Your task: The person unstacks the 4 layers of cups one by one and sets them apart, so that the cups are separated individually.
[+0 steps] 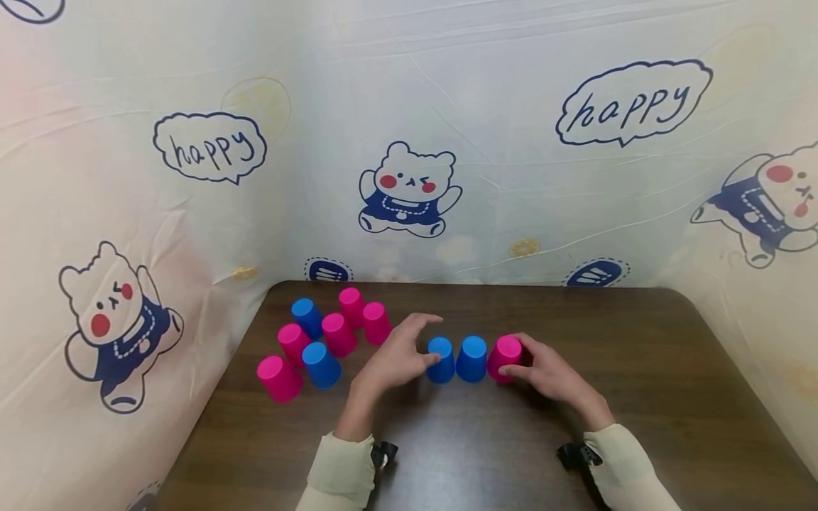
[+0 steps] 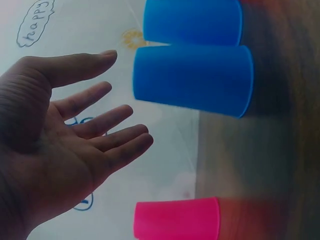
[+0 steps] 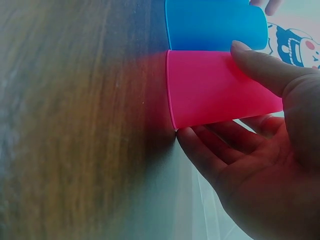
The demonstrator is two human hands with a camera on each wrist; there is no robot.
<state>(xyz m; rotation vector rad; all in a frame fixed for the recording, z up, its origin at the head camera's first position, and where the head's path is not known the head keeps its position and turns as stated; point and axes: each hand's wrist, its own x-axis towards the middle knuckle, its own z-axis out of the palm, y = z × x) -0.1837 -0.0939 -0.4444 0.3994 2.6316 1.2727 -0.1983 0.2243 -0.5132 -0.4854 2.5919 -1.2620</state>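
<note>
Three upside-down cups stand in a row on the table: a left blue cup (image 1: pixel 441 362), a middle blue cup (image 1: pixel 472 360) and a pink cup (image 1: pixel 505 359) at the right end. My right hand (image 1: pixel 548 370) grips the pink cup, thumb on the near side and fingers round its right side; the right wrist view shows this pink cup (image 3: pixel 220 89) against a blue one (image 3: pixel 215 25). Beside the left blue cup is my left hand (image 1: pixel 399 355), its fingers spread. In the left wrist view that hand (image 2: pixel 75 125) holds nothing and a gap separates it from the blue cup (image 2: pixel 192 77).
Left of my left hand, several pink and blue cups stand upside down in a loose group, among them a pink cup (image 1: pixel 279 378) and a blue cup (image 1: pixel 322 365). A printed curtain (image 1: pixel 498 213) hangs behind the brown table (image 1: pixel 473 454).
</note>
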